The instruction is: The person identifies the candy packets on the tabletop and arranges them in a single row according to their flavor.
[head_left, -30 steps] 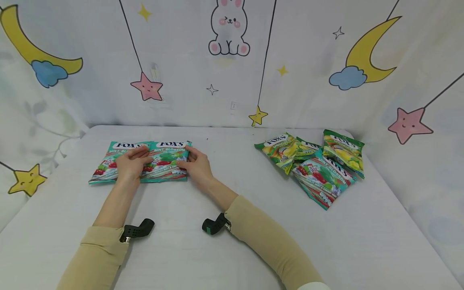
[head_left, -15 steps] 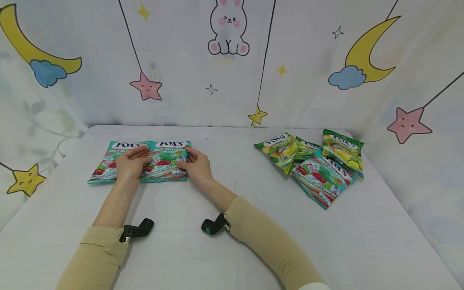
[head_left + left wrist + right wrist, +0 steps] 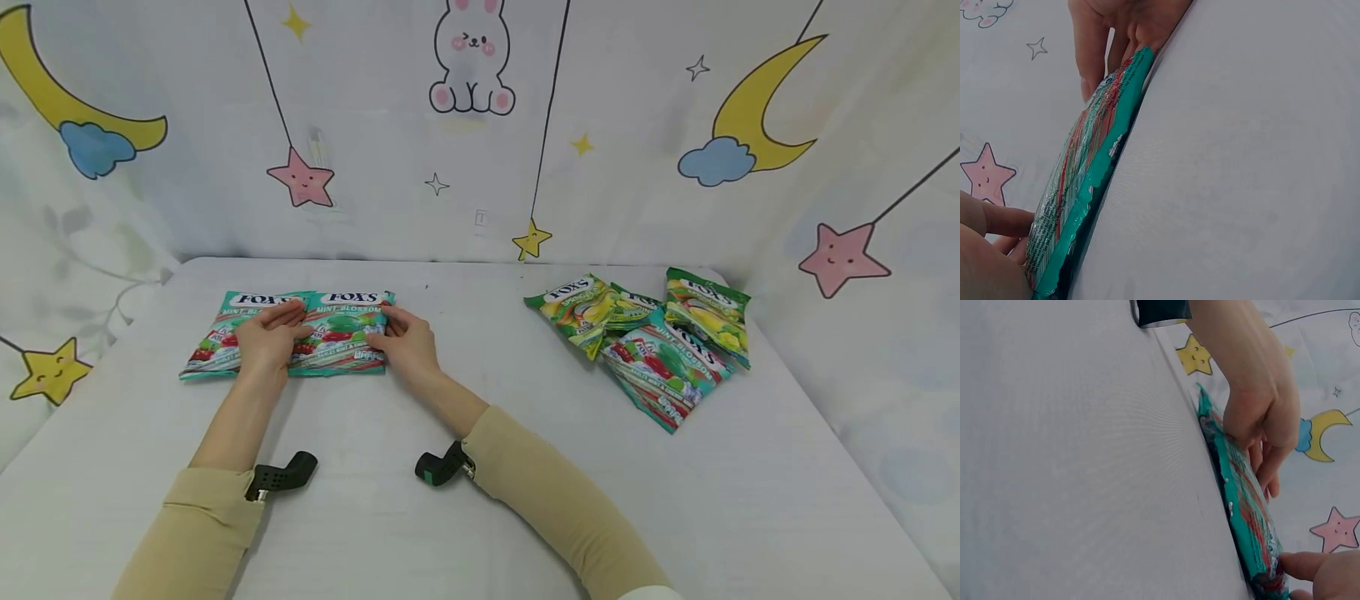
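Two teal Fox's Mint Blossom candy bags lie side by side at the left of the white table. The left hand (image 3: 266,337) rests where they meet, its fingers fairly straight and its thumb reaching onto the right-hand bag (image 3: 341,333). Part of the left-hand bag (image 3: 217,346) is hidden under this hand. The right hand (image 3: 408,342) pinches the right edge of the right-hand bag, thumb on its front and index finger near the top corner. In the left wrist view the bag (image 3: 1085,169) lies between both hands, its sealed teal edge along the table.
At the table's right lies a loose pile: a teal candy bag (image 3: 667,367) in front, yellow-green bags (image 3: 573,312) behind it, and another green bag (image 3: 708,312) at the far right. The white table (image 3: 480,517) ends against a patterned curtain (image 3: 390,125).
Both hands and the bags keep nearly the same places. The whole view has shifted very slightly.
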### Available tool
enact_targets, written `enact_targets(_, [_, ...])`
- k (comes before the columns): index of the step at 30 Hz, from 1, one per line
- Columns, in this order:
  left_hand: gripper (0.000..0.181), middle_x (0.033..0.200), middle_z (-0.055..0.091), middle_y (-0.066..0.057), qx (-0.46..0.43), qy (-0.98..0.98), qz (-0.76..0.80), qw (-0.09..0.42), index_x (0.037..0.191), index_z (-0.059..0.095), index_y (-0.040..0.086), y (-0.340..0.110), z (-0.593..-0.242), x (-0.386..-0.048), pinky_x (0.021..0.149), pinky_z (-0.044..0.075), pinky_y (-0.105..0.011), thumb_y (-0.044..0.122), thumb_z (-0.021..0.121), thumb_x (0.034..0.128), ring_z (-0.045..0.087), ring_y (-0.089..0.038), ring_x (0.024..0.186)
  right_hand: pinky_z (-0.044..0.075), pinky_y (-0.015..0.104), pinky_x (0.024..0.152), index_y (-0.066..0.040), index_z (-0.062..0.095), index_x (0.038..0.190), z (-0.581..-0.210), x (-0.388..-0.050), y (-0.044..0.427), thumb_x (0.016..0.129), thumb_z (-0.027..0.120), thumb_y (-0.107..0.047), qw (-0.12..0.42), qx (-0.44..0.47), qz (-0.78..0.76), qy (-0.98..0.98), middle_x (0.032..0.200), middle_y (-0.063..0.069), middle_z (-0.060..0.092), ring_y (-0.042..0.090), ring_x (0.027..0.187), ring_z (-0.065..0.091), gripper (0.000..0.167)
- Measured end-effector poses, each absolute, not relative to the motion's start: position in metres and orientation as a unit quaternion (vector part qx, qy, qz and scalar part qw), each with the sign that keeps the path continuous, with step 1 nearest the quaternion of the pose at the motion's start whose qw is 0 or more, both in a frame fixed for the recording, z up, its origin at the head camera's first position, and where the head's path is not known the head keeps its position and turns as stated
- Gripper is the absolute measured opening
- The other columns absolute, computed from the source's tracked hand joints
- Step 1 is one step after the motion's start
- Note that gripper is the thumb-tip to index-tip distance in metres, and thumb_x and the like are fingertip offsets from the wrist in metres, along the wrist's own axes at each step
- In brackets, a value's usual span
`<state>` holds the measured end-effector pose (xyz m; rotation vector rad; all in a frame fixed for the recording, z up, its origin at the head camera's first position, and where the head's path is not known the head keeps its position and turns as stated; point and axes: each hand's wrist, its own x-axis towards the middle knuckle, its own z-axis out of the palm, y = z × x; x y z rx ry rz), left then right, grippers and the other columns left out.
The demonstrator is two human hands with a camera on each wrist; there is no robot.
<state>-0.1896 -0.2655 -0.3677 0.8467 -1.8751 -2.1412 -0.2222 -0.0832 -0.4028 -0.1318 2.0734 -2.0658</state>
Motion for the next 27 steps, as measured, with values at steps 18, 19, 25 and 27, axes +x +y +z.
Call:
enact_targets(18, [0.052,0.147,0.055,-0.002,0.293,-0.626,-0.718,0.085,0.143,0.054,0.011,-0.2684,-0.3648,-0.1872,0.101,0.046,-0.02,-0.006,0.062,0.0933,0.051,-0.012,0.136,0.046,0.027,0.105,-0.007,0.061,0.136,-0.4059,-0.2223,-0.0819,0.088,0.073,-0.002,0.108,-0.05,-0.715,0.689,0.145,0.009,0.056,0.016,0.132,0.054,0.05])
enact_targets(19, [0.053,0.147,0.055,-0.001,0.295,-0.627,-0.716,0.085,0.143,0.054,0.011,-0.2683,-0.3645,-0.1871,0.101,0.046,-0.019,-0.005,0.062,0.0932,0.051,-0.012,0.135,0.047,0.027,0.104,-0.007,0.061,0.136,-0.4058,-0.2223,-0.0817,0.088,0.074,-0.002,0.107,-0.05,-0.715,0.689,0.144,0.009,0.056,0.015,0.132,0.054,0.05])
enact_targets(25, [0.052,0.146,0.056,-0.002,0.294,-0.634,-0.711,0.084,0.143,0.054,0.011,-0.2644,-0.3637,-0.1868,0.108,0.042,-0.022,-0.003,0.063,0.0934,0.051,-0.012,0.135,0.048,0.028,0.103,-0.007,0.062,0.135,-0.4075,-0.2231,-0.0786,0.087,0.075,-0.003,0.097,-0.048,-0.709,0.697,0.14,0.009,0.06,0.015,0.128,0.057,0.05])
enact_targets(27, [0.052,0.144,0.057,-0.002,0.296,-0.637,-0.707,0.084,0.142,0.055,0.011,-0.262,-0.363,-0.1869,0.11,0.04,-0.024,-0.002,0.063,0.0933,0.051,-0.011,0.135,0.048,0.027,0.102,-0.007,0.063,0.134,-0.4077,-0.2228,-0.0748,0.087,0.075,-0.004,0.094,-0.051,-0.704,0.702,0.138,0.009,0.062,0.014,0.127,0.058,0.049])
